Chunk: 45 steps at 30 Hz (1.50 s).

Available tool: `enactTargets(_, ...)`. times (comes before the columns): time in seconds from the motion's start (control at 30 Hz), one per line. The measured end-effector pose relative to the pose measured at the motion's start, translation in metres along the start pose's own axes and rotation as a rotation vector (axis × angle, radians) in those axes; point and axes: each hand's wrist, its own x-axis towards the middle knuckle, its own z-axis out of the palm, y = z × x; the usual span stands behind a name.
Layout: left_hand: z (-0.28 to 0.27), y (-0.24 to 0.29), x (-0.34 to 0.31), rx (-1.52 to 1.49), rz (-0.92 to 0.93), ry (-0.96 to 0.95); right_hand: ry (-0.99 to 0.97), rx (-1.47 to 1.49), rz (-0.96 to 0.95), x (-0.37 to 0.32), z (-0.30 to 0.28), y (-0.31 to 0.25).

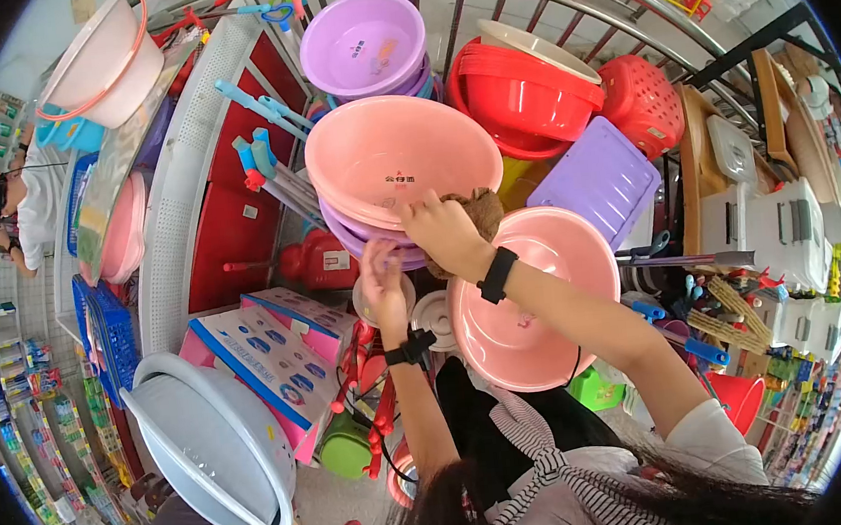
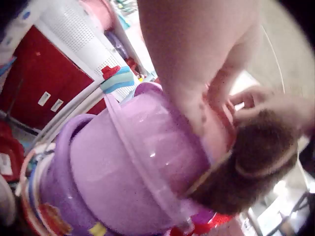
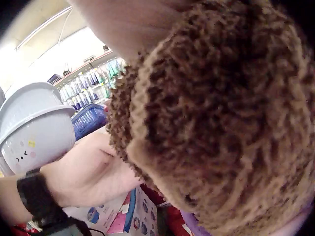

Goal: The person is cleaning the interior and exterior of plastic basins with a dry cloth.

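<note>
The person is wearing a white fabric top with a short sleeve (image 1: 719,444) that is covering the right upper arm. A black-and-white striped cloth tie (image 1: 548,466) is hanging in a knot down the front. Plain black cloth (image 1: 476,413) is covering the lower body. A black wrist strap (image 1: 498,275) is circling the right wrist; another black band with a dark, boxy unit (image 1: 409,349) is circling the left. A thin black cable (image 1: 389,455) is trailing beside the left forearm.

- L grip (image 1: 382,281): purple basins (image 2: 108,172) right by it, block fwd pass.
- R grip (image 1: 448,232): brown fluffy thing (image 1: 479,213) beside; lwr pink basin (image 1: 522,342) just R.
- Ahead-L of L grip: poles (image 1: 289,186) obstruct; box (image 1: 274,360) lower L.
- Clr rm ahead of R grip, inside upr pink basin (image 1: 401,152).
</note>
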Motion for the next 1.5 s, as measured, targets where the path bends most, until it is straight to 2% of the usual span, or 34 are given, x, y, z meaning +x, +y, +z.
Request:
enactTargets(0.03, -0.001, 0.001, -0.004, 0.006, 0.0, 0.001, 0.027, 0.019, 0.002, 0.0, -0.001, 0.003)
enactTargets(0.1, -0.004, -0.001, -0.009, 0.643, 0.06, 0.37, 0.059, 0.045, 0.008, 0.0, -0.002, 0.009)
enactTargets(0.13, -0.004, -0.006, -0.004, 0.692, 0.11, 0.355, 0.063, 0.02, 0.014, 0.001, -0.002, 0.012)
enactTargets(0.17, -0.002, -0.011, 0.001, 0.698, 0.113, 0.352, 0.067, -0.006, 0.022, 0.001, -0.003, 0.015)
enactTargets(0.23, 0.011, -0.014, 0.015, 0.463, -0.05, 0.439, 0.032, -0.005, 0.046, 0.0, -0.013, 0.023)
enactTargets(0.27, 0.02, -0.013, 0.019, 0.369, -0.011, 0.453, 0.067, 0.006, 0.051, 0.0, -0.017, 0.027)
enactTargets(0.3, 0.026, -0.009, 0.025, 0.367, -0.007, 0.446, 0.102, 0.014, 0.055, -0.001, -0.02, 0.032)
enactTargets(0.37, 0.037, -0.001, 0.033, 0.486, -0.095, 0.553, 0.122, 0.017, 0.062, -0.003, -0.026, 0.039)
enactTargets(0.6, 0.041, -0.016, 0.049, 0.471, -0.085, 0.547, 0.153, 0.011, 0.0, -0.006, -0.029, 0.042)
enactTargets(0.67, 0.039, -0.021, 0.049, 0.206, -0.138, 0.472, 0.145, -0.005, -0.005, -0.008, -0.03, 0.037)
enactTargets(0.77, 0.041, -0.022, 0.042, 0.105, -0.055, 0.41, 0.108, 0.025, -0.012, -0.018, -0.037, 0.026)
enactTargets(0.8, 0.039, -0.021, 0.04, 0.107, -0.056, 0.412, 0.096, 0.063, -0.008, -0.019, -0.039, 0.024)
enactTargets(0.87, 0.033, -0.015, 0.038, 0.082, -0.089, 0.293, 0.12, 0.061, 0.006, -0.023, -0.038, 0.019)
enactTargets(0.97, 0.047, 0.005, 0.025, 0.073, -0.065, 0.369, 0.143, 0.071, 0.007, -0.026, -0.05, 0.018)
enactTargets(1.0, 0.053, 0.024, 0.018, 0.05, -0.184, 0.342, 0.138, 0.081, -0.008, -0.026, -0.059, 0.019)
enactTargets(1.03, 0.061, 0.038, 0.013, 0.053, -0.181, 0.327, 0.146, 0.075, 0.005, -0.026, -0.069, 0.021)
enactTargets(1.17, 0.084, 0.078, -0.018, 0.053, -0.01, 0.27, 0.18, 0.156, -0.001, -0.046, -0.126, 0.026)
enactTargets(1.23, 0.099, 0.098, -0.04, 0.053, 0.043, 0.305, 0.218, 0.14, -0.052, -0.063, -0.159, 0.023)
enactTargets(1.33, 0.123, 0.124, -0.085, 0.102, 0.093, 0.309, 0.168, 0.185, -0.052, -0.101, -0.225, 0.017)
enactTargets(1.5, 0.15, 0.137, -0.158, 0.116, 0.013, 0.199, 0.178, 0.165, 0.046, -0.173, -0.267, 0.001)
